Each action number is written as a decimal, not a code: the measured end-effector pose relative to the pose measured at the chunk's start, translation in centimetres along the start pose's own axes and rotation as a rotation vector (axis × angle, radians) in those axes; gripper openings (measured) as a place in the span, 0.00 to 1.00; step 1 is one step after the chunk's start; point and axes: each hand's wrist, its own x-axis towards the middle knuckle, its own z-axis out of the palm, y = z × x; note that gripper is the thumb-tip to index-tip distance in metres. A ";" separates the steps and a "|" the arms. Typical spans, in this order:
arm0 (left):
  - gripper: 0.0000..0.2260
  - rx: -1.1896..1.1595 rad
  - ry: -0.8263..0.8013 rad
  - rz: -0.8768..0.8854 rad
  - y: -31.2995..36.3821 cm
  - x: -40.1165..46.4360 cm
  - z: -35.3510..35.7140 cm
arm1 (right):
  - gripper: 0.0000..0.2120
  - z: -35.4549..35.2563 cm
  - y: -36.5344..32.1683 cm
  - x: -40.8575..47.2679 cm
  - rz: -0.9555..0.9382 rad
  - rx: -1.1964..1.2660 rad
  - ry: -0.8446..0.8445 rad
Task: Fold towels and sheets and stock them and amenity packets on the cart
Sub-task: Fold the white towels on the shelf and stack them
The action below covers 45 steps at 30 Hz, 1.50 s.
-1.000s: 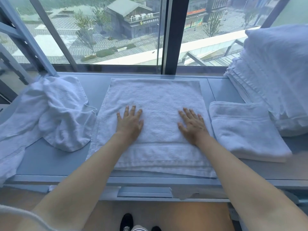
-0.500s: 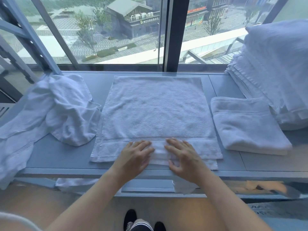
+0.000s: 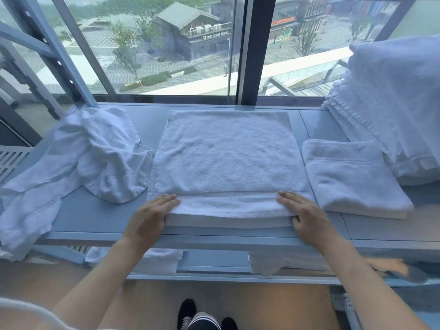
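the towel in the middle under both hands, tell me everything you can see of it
The middle towel is white terry cloth with a woven band near its front edge. It lies flat and folded in layers on the grey-blue shelf, square to the window. The left hand and right hand grip its two near corners, fingers on top.

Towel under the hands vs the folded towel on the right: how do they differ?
The centre towel lies mostly spread flat, a bigger sheet; the folded towel is a compact, thicker bundle. The left hand and right hand grip the centre towel's near corners; the folded towel lies untouched. Both are white terry on the blue-grey shelf.
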 end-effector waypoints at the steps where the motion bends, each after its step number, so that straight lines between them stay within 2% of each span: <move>1: 0.26 -0.018 0.033 -0.018 -0.2 -0.1 -0.3 | 0.31 0.0 0.1 0.0 0.015 0.002 0.046; 5: 0.25 -0.083 0.166 0.004 -0.3 1.6 -2.7 | 0.19 -1.7 -0.5 -0.2 0.124 0.011 0.323; 8: 0.28 -0.096 0.287 0.014 -1.0 2.4 -5.3 | 0.15 -3.5 -1.4 -1.0 0.014 -0.035 0.532; 10: 0.29 -0.078 0.339 0.024 -2.0 1.8 -6.2 | 0.14 -3.6 -2.2 -1.8 -0.040 -0.046 0.580; 12: 0.29 -0.072 0.318 -0.012 -3.0 0.3 -5.6 | 0.15 -1.8 -3.2 -3.2 -0.032 -0.019 0.525; 14: 0.30 -0.109 0.220 -0.103 -3.7 -1.6 -3.7 | 0.18 1.1 -4.2 -5.1 -0.003 0.028 0.399; 16: 0.31 -0.141 0.128 -0.142 -4.4 -3.6 -1.4 | 0.16 3.5 -4.4 -6.7 -0.030 0.063 0.322; 18: 0.33 -0.128 0.115 -0.120 -4.8 -4.8 0.2 | 0.15 4.3 -3.6 -7.1 -0.057 0.072 0.332; 21: 0.33 -0.121 0.128 -0.162 -4.9 -4.5 0.8 | 0.18 3.7 -1.5 -5.9 0.015 0.065 0.367; 23: 0.31 -0.097 0.138 -0.166 -3.9 -3.9 1.2 | 0.20 2.8 -0.1 -5.0 0.064 0.059 0.384; 27: 0.28 -0.123 0.128 -0.164 -1.1 -2.0 1.0 | 0.21 0.3 1.8 -2.4 0.016 -0.025 0.403; 33: 0.30 -0.151 0.341 -0.124 -0.5 -1.4 -1.1 | 0.18 -3.0 2.7 -3.1 0.005 0.008 0.638; 37: 0.31 -0.139 0.233 -0.161 -1.8 -3.4 -0.3 | 0.20 0.9 1.0 -6.6 -0.010 -0.020 0.433; 39: 0.29 -0.118 0.162 -0.125 -1.9 -5.2 0.9 | 0.20 2.1 1.3 -7.4 0.021 -0.043 0.399; 42: 0.28 -0.105 0.188 -0.073 -2.6 -6.5 1.9 | 0.19 1.8 2.0 -6.9 0.052 -0.059 0.390; 45: 0.32 -0.150 0.215 -0.156 -2.9 -6.1 2.2 | 0.19 1.5 2.0 -6.7 0.022 -0.056 0.375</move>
